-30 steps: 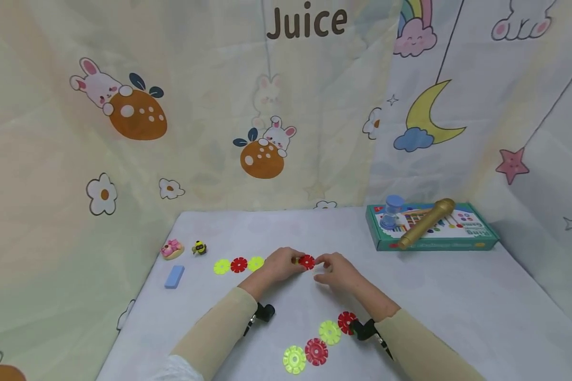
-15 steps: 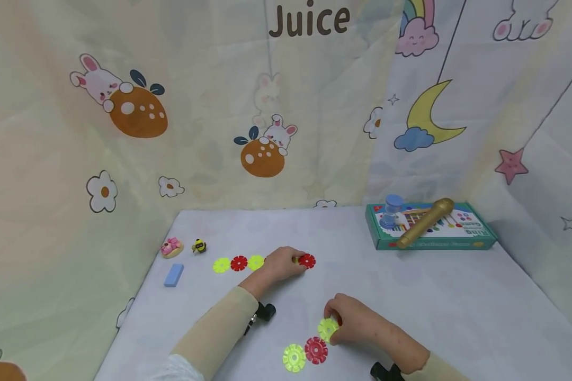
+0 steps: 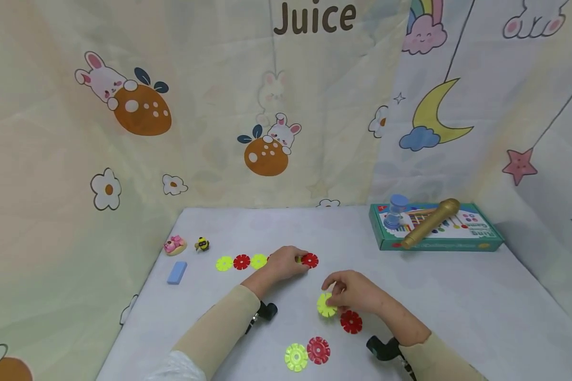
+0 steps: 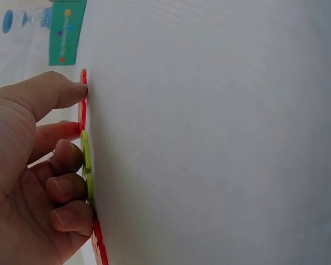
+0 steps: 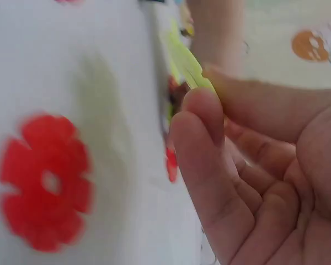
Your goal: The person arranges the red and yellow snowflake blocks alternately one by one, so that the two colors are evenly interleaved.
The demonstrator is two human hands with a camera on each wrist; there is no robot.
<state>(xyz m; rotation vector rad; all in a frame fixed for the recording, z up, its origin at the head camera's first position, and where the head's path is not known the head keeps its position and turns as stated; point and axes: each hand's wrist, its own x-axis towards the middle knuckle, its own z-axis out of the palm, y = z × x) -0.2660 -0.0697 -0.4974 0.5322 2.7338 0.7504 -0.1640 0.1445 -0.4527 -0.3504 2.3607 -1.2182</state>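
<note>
My left hand [image 3: 286, 263] rests over a row of flower-shaped plastic discs. Its thumb and index finger pinch the edges of the end red disc [image 3: 310, 260], which lies flat; the other fingers curl against a yellow-green disc [image 4: 87, 152] beside it. Part of the row is hidden under this hand. My right hand [image 3: 357, 291] pinches a yellow-green disc [image 3: 325, 305] between thumb and fingertip. In the right wrist view that disc [image 5: 187, 63] is tilted and raised off the table, with a blurred red disc [image 5: 46, 182] lying below.
Nearer the front lie another yellow-green disc [image 3: 296, 357] and a red disc [image 3: 318, 350]. At left are a pink figure [image 3: 174, 245], a bee figure [image 3: 202, 244] and a blue block [image 3: 177, 273]. A green box [image 3: 462, 241] at back right bears an hourglass [image 3: 395, 211] and a gold cylinder [image 3: 431, 223].
My right hand left the row's end red disc, came back to the near discs, took hold of a yellow-green one and lifted it away from the front. My left hand stays put.
</note>
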